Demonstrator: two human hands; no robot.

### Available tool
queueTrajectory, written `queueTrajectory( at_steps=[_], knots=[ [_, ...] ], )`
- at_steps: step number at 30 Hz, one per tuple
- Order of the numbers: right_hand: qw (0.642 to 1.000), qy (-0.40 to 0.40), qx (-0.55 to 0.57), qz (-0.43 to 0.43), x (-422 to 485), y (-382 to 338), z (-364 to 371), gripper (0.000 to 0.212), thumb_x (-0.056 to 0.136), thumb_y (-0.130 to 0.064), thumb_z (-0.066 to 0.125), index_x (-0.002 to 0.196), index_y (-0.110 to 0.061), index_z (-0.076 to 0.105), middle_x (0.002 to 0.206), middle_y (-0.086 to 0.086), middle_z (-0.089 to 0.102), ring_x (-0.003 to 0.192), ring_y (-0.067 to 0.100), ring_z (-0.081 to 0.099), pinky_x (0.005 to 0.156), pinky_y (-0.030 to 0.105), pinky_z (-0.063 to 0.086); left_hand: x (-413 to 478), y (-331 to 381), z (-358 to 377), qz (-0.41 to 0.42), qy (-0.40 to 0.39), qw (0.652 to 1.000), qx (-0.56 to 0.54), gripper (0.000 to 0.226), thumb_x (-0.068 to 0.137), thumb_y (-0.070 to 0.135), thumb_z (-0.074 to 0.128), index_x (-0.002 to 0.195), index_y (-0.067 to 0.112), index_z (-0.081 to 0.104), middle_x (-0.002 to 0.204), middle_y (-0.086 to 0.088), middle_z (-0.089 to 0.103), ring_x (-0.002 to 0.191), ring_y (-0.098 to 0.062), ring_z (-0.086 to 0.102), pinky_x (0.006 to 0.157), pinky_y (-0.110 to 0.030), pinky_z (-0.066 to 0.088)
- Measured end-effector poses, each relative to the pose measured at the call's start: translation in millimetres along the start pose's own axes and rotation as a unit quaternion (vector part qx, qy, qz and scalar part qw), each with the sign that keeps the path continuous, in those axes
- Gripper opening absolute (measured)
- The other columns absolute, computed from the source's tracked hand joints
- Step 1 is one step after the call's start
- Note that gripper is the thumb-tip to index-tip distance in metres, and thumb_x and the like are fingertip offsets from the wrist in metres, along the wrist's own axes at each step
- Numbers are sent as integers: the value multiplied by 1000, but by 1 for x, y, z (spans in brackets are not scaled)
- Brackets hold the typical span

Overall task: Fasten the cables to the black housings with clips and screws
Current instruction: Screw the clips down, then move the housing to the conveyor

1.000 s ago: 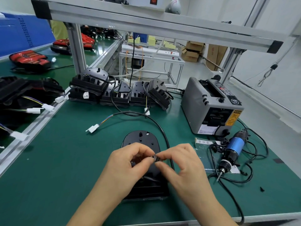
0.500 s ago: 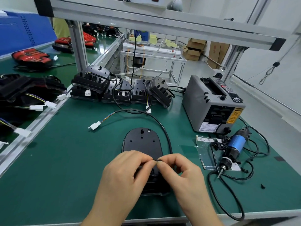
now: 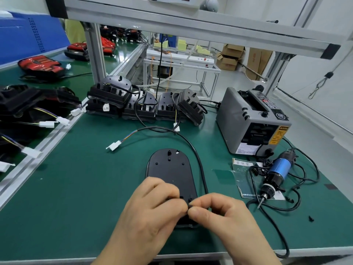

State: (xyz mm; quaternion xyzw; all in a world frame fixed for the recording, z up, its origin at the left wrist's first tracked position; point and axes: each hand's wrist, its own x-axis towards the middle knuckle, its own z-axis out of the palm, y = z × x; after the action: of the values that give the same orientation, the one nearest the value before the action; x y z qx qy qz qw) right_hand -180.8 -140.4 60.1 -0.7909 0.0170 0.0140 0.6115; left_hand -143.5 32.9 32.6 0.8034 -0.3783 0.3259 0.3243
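Pinching small black clip (image 3: 189,205) between curled fingertips of left hand (image 3: 152,209) and right hand (image 3: 219,213), both gripping tight | holding it over near end of black housing (image 3: 170,169), lying flat on green table (image 3: 76,188) | cable (image 3: 191,142) arcing round housing's right side toward hands | screwdriver (image 3: 275,176) lying apart at right

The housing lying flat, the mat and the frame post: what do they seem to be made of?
Housing: probably moulded plastic, black and matt with a faint sheen; small bosses and holes are formed into it.
Mat: likely rubber or vinyl, dull green, even and seamless.
Post: apparently extruded aluminium, silver-grey satin, with long grooves along its faces.
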Motion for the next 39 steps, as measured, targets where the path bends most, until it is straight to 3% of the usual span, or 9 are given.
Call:
queueTrajectory(
  at_steps=[3,7,11,14,18,22,28,34,39],
  knots=[
    [999,-28,-26,14,-7,-1,-2,18,68,-18,85,60,-29,73,53,-8,59,50,-3,45,56,11,37,-13,4,5,1,10,1000,11,16,88,15,58,74,19,66,85,8,53,77,-18,44,67,-24,39],
    [996,24,-84,6,-11,3,4,35,68,-6,80,49,-32,65,48,-9,56,46,-1,46,52,8,34,-28,5,14,-39,47,998,1,9,86,26,63,80,22,69,84,9,55,82,-13,45,72,-21,39],
    [985,92,-146,-24,-9,10,11,25,64,-19,79,62,-39,65,64,-20,61,68,1,55,63,11,37,-25,-2,12,-134,60,989,11,20,83,34,59,98,23,66,95,9,55,91,-11,47,84,-18,38],
    [973,123,-190,-43,-7,14,15,16,65,-26,78,59,-33,64,73,-30,61,78,3,55,71,16,39,-19,0,14,-158,23,987,29,25,81,36,57,93,20,71,93,9,57,93,-10,45,81,-22,39],
    [946,157,-270,-93,-2,16,21,16,66,-39,75,59,-33,62,88,-37,56,79,4,52,78,30,42,-15,0,16,-186,6,983,-12,20,80,36,55,82,22,68,89,16,54,90,-6,46,80,-15,37],
    [909,187,-339,-153,2,17,23,15,62,-45,66,58,-31,62,54,-18,55,67,5,52,67,32,44,-14,-1,16,-192,-1,980,-49,18,82,35,55,79,22,67,89,18,53,88,-6,48,77,-16,38],
    [865,190,-412,-213,10,16,18,21,64,-50,66,58,-30,61,59,-20,56,73,5,43,66,21,34,-16,-3,15,-191,0,979,-68,14,81,33,56,79,22,66,88,19,51,89,-4,47,77,-14,37],
    [865,175,-415,-221,18,15,10,27,65,-59,59,66,-33,62,71,-22,57,82,8,51,68,30,37,-15,-3,15,-192,0,978,-85,14,81,32,58,79,22,67,88,19,50,89,-4,47,78,-11,36],
    [893,105,-375,-225,24,15,6,29,68,-57,55,65,-29,63,72,-21,60,87,4,50,76,29,37,-13,-5,9,-228,-45,967,-105,20,77,44,55,82,27,65,92,21,51,93,-2,47,80,-11,36]
  ],
)
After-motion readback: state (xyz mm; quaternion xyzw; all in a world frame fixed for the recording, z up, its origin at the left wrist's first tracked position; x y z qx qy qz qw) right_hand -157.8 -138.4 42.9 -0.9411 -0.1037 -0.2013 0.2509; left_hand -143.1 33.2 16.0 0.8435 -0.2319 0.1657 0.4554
